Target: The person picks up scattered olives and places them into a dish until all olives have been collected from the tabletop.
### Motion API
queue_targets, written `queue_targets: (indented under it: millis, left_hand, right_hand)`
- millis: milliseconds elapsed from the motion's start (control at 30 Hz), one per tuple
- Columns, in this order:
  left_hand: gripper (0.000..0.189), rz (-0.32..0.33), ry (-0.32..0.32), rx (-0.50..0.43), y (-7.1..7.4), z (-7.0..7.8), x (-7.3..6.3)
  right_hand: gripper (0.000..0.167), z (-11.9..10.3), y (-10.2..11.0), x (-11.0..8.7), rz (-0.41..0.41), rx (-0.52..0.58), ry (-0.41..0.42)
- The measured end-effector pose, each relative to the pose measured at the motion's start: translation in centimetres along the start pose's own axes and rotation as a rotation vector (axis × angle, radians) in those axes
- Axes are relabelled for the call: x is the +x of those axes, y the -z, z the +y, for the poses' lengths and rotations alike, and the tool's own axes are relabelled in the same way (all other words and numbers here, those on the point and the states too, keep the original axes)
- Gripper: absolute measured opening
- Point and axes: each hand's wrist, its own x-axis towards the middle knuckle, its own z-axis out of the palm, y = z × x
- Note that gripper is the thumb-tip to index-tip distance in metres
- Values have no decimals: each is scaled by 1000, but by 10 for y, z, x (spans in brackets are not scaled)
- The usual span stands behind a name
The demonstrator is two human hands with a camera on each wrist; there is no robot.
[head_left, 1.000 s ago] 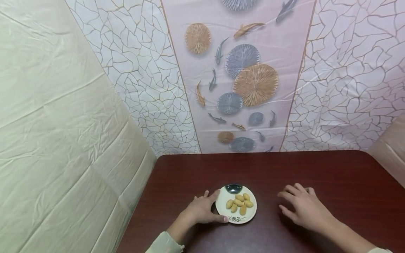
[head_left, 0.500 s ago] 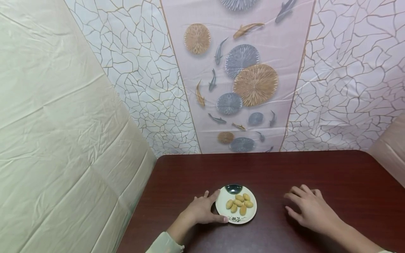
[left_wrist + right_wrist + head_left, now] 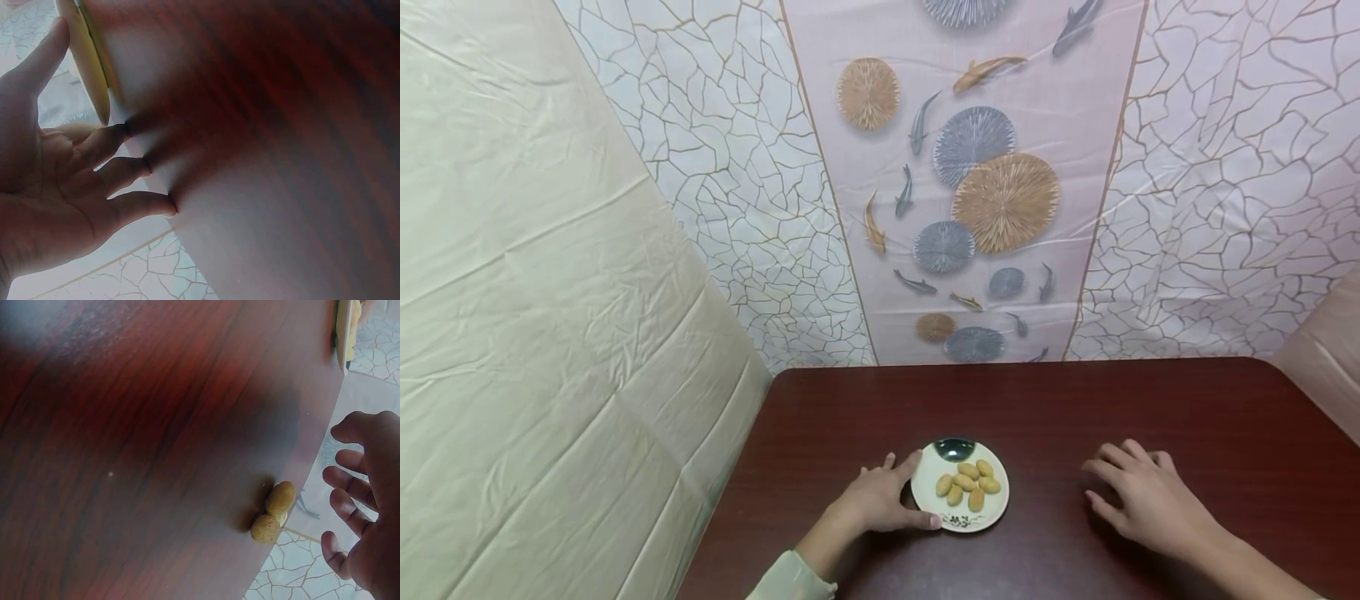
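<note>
In the head view a small round white plate (image 3: 989, 509), with a dark green patch and a floral print, bears several yellow-brown oval nut-like pieces (image 3: 964, 482). My left hand (image 3: 874, 498) rests at its left side, thumb and index finger spread along the rim. The left wrist view shows the other left fingers (image 3: 128, 169) extended, their tips at the tabletop. To the right of the plate, my right hand (image 3: 1150, 502) hovers low with loosely bent fingers and nothing in them. More brown oval pieces (image 3: 281, 499) lie on the table in front of that hand, hidden from the head view.
The dark red wooden table (image 3: 850, 408) has rounded far corners. A patterned cloth (image 3: 977, 275) with fish hangs behind it, and a pale creased drape (image 3: 587, 350) stands along the left side.
My right hand has shifted slightly to the right, away from the plate. The left hand and the plate with its pieces have stayed put.
</note>
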Motion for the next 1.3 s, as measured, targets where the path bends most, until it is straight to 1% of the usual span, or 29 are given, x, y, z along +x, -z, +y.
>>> queue_targets:
  millis: [167, 367, 600, 767, 1033, 1167, 1300]
  left_hand:
    - [117, -1, 3, 1, 1, 1, -1]
    - [117, 2, 6, 3, 1, 2, -1]
    - [117, 1, 15, 2, 0, 2, 0]
    - [117, -5, 18, 3, 0, 1, 0]
    - [117, 4, 13, 6, -2, 0, 1]
    - [117, 3, 12, 4, -2, 0, 1]
    - [117, -1, 14, 3, -1, 0, 0]
  right_hand:
    - [35, 2, 0, -2, -2, -5, -10]
    - [33, 6, -1, -5, 17, -21, -31]
    - [33, 8, -1, -9, 7, -29, -71]
    - [33, 10, -1, -9, 14, -40, -74]
    - [35, 11, -2, -11, 14, -63, -83]
    - [35, 12, -1, -12, -20, -70, -117]
    - [35, 12, 1, -11, -101, -71, -164]
